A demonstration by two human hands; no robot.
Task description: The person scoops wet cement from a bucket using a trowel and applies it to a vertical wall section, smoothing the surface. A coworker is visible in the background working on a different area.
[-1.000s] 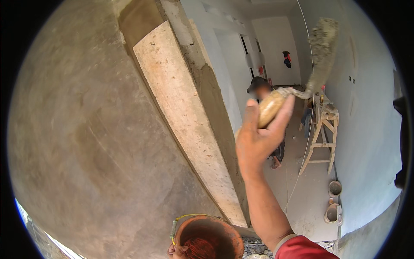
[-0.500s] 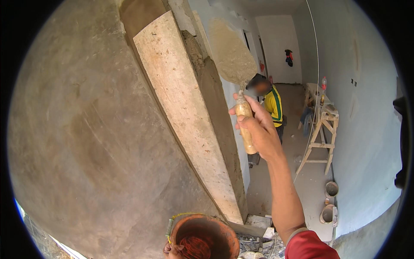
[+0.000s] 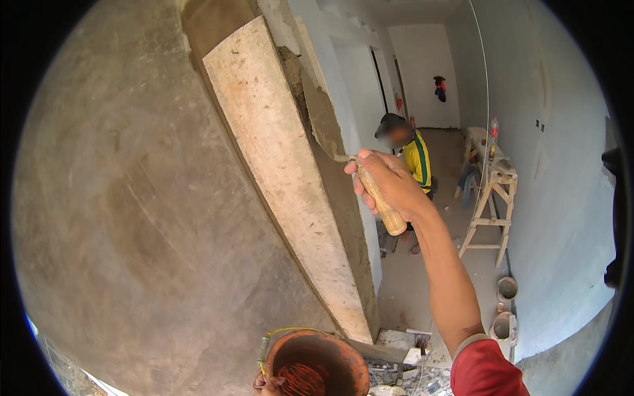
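My right hand [image 3: 391, 183] is closed around the wooden handle of a trowel [image 3: 391, 221]. The blade is turned edge-on and lies against the wet mortar strip [image 3: 340, 198] on the wall's narrow side face. Left of that strip, a long pale board [image 3: 284, 158] runs along the wall corner. At the lower edge, my left hand [image 3: 267, 385] grips an orange bucket [image 3: 356, 362] at its rim, beside the wire handle; part of this hand is cut off by the picture's edge. Reddish streaks show inside the bucket.
A broad grey plastered wall [image 3: 132, 198] fills the left. Further back, a person in a yellow shirt [image 3: 417, 158] is low down. A wooden trestle [image 3: 489, 221] with a bottle on it stands by the right wall, near small buckets [image 3: 507, 288]. Rubble [image 3: 396, 376] lies below.
The trowel's blade has swung from facing me, right of the mortar strip, to edge-on against it. My right wrist has turned; the left hand and bucket have barely moved.
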